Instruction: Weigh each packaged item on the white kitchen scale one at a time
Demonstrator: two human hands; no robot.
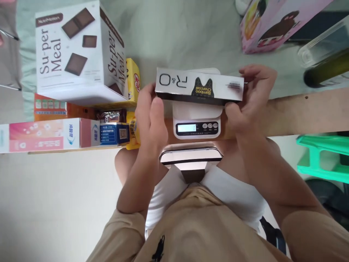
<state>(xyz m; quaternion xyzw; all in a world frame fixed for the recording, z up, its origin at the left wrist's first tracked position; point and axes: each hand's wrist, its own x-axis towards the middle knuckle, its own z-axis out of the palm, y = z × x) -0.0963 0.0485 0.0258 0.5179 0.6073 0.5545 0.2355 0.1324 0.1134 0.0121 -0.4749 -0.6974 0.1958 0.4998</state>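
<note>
A long white and black toothpaste box (174,82), printed "Bamboo Charcoal", lies between my two hands above a white kitchen scale (197,111). My left hand (151,118) is at the box's left end, with its thumb by the lower corner. The right end is gripped by my right hand (252,91), thumb at the front edge and fingers behind. Part of the scale's platform is hidden by the box, and I cannot tell if they touch. The scale's display is lit.
To the left stand a large "Su-per Meal" box (69,54), a yellow box (133,80), a pink and white box (49,134) and a blue box (114,134). At upper right are a pink box (272,25) and a dark bottle (327,71). A green stool (321,156) stands at right.
</note>
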